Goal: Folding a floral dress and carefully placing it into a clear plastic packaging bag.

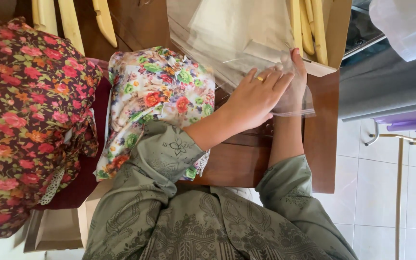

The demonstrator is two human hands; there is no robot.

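The left hand (pixel 256 96) lies flat, palm down, fingers together and pointing toward 1 o'clock, pressing on a clear bag (pixel 246 43) that spreads over the wooden counter (pixel 321 144); a gold ring (pixel 260 79) shows on one finger. Its grip is released, the hand pressing rather than closing on anything. The right hand (pixel 294 82) sits just beside it at 3 o'clock, seen through the plastic film (it seems to be inside or under the bag's mouth), fingers pointing toward 12 o'clock; whether it pinches the film or lies loose I cannot tell. The bag's long axis runs from its open edge near the hands, at about 5 o'clock, up toward 11 o'clock, where its far end goes out of the top of the view. At 9 o'clock from the left hand, touching the forearm, lies a folded cloth (pixel 157 96) with a pale ground and red, orange and green flowers, its long axis running roughly 12 to 6. Further toward 9 o'clock is a dark cloth (pixel 25 110) with red flowers, bunched at the counter's edge. At 12 to 1 o'clock from the hands stands a cardboard box (pixel 338 33) holding pale wooden hangers (pixel 309 26); more hangers (pixel 73 21) lie at the top left. Both sleeves (pixel 169 159) are grey-green with a printed pattern. A tiled floor (pixel 376 192) shows at 4 o'clock.
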